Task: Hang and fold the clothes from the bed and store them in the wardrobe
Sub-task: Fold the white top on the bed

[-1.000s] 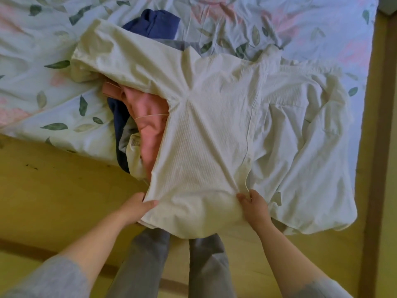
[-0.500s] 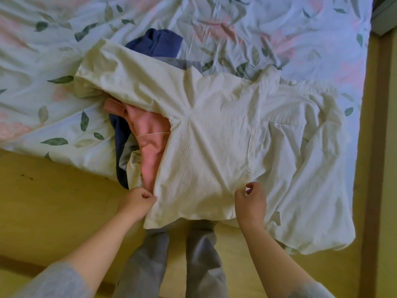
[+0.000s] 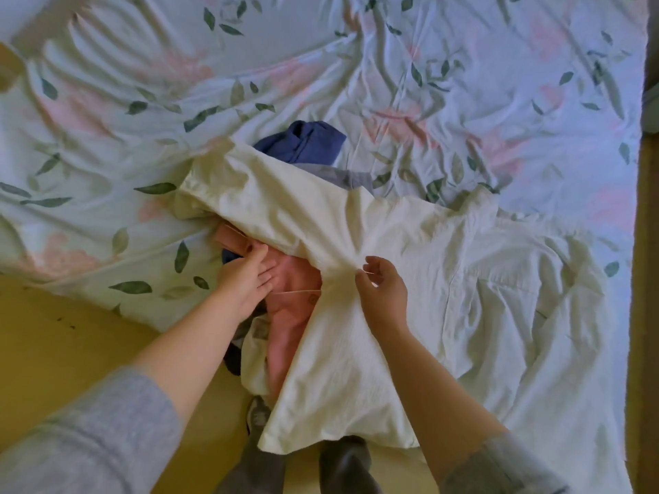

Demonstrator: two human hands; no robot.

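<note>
A white shirt lies spread on the bed, its hem hanging over the bed's edge and one sleeve stretched up to the left. Under that sleeve lie a pink garment and a dark blue garment. My left hand reaches beneath the sleeve's edge, its straight fingers resting on the pink garment. At the shirt's armpit is my right hand, fingers loosely curled, thumb and forefinger slightly apart against the cloth.
The floral bedsheet covers the bed, creased all over. A yellow wooden floor runs along the near edge, and my grey-trousered legs stand below the hem. A brown strip borders the right side.
Both hands let go of the shirt's hem and moved up: the left to the pink garment under the sleeve, the right to the armpit. The view shifted further up the bed.
</note>
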